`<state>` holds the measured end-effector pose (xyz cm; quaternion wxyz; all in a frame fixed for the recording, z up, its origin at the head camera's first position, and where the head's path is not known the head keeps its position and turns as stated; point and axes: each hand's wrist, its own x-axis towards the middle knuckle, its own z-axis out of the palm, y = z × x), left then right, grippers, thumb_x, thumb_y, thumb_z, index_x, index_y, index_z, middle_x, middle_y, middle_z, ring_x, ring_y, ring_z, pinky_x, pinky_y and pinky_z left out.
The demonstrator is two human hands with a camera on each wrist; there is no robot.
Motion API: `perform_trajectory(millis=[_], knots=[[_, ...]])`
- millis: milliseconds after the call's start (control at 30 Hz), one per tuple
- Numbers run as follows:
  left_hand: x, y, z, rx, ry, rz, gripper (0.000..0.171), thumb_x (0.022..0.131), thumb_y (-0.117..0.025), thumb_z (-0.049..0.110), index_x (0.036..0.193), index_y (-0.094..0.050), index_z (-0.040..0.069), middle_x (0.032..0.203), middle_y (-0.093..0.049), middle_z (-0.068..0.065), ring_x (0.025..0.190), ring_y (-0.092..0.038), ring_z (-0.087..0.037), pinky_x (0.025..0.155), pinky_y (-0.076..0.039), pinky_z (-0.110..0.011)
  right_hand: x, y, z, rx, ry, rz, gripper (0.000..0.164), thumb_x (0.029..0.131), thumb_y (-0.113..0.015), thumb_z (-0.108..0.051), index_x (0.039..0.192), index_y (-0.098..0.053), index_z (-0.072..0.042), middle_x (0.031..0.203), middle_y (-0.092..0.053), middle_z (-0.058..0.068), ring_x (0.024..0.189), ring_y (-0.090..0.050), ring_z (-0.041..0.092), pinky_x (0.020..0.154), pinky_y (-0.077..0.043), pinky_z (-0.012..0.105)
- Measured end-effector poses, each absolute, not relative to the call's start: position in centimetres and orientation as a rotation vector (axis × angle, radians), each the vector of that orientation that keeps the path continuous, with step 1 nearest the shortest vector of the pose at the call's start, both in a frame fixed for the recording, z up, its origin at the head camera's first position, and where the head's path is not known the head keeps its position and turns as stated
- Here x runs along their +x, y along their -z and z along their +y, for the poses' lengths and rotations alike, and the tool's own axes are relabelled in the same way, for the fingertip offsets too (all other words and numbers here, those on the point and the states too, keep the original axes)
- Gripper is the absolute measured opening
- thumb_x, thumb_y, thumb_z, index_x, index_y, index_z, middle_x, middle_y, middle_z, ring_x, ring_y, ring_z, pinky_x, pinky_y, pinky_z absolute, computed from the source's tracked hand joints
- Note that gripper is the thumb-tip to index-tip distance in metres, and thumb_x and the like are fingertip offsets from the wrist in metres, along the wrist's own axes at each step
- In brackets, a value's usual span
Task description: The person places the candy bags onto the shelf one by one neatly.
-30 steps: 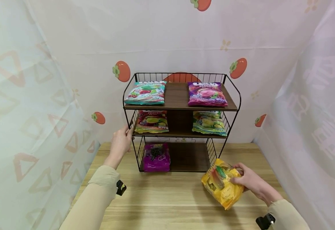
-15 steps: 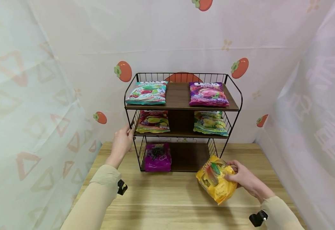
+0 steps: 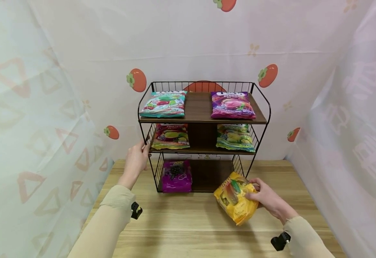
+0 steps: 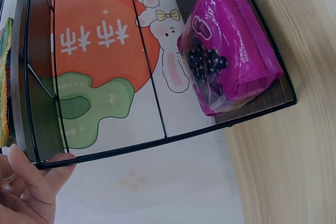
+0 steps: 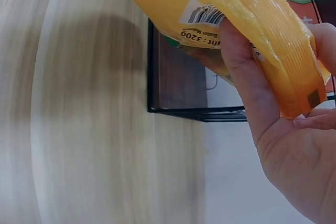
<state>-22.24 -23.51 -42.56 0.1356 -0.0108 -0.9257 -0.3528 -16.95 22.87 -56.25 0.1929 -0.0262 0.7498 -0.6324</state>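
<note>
My right hand (image 3: 267, 199) grips a yellow candy bag (image 3: 236, 200) with a mango picture by its right side, tilted in the air before the bottom shelf's right half. In the right wrist view the thumb and fingers wrap the yellow bag (image 5: 262, 35), whose barcode shows. My left hand (image 3: 136, 159) holds the left front post of the black wire rack (image 3: 204, 153) at the middle shelf; its fingers curl at the frame in the left wrist view. A purple candy bag (image 3: 176, 177) lies on the bottom shelf's left side.
On the top shelf lie a teal candy bag (image 3: 164, 104) at left and a purple berry bag (image 3: 233, 105) at right. The middle shelf bears a red fruit bag (image 3: 171, 137) and a green bag (image 3: 235, 138). Printed cloth walls (image 3: 188, 39) surround the wooden table (image 3: 175, 229).
My right hand has carried the yellow candy bag leftward and slightly up, toward the front of the bottom shelf. The left hand keeps its place on the rack.
</note>
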Motion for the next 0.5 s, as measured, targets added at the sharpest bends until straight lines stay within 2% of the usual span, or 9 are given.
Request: perform_trajectory(millis=[200, 500], knots=[[-22.3, 42.6, -23.6, -0.027, 1.026, -2.680, 0.028, 0.111, -0.045, 0.023, 0.122, -0.060, 0.002, 0.096, -0.072, -0.028, 0.035, -0.056, -0.014, 0.043, -0.051, -0.033, -17.3, 57.2, 21.9, -0.056, 1.829, 2.055, 0.070, 0.092, -0.069, -0.009, 0.146, -0.025, 0.000, 0.126, -0.058, 0.024, 0.091, -0.070, 0.027, 0.073, -0.062, 0.043], [-22.3, 42.7, -23.6, -0.024, 1.020, -2.685, 0.027, 0.111, -0.045, 0.023, 0.119, -0.060, 0.003, 0.094, -0.073, -0.027, 0.035, -0.056, -0.014, 0.043, -0.052, -0.033, -17.5, 58.2, 20.7, -0.012, 1.865, 2.029, 0.071, 0.092, -0.069, -0.008, 0.147, -0.025, -0.001, 0.131, -0.055, 0.027, 0.092, -0.069, 0.028, 0.073, -0.062, 0.043]])
